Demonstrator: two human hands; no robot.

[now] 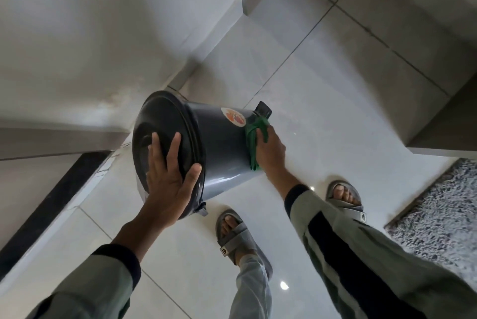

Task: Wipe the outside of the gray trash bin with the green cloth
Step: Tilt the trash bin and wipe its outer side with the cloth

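Tilting at frame centre, the gray trash bin [219, 148] is steadied by the left hand [167, 176], spread flat on its lid. Right hand [271, 150] presses the green cloth [254, 137] against its side beside a round orange sticker [233, 117], writing unreadable.

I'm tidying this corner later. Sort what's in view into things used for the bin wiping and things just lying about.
In use:
bin, tilted
lid, under the left hand
cloth, pressed to the bin's side by the right hand

Lying about:
mat
sticker and pedal, parts of the bin not being wiped
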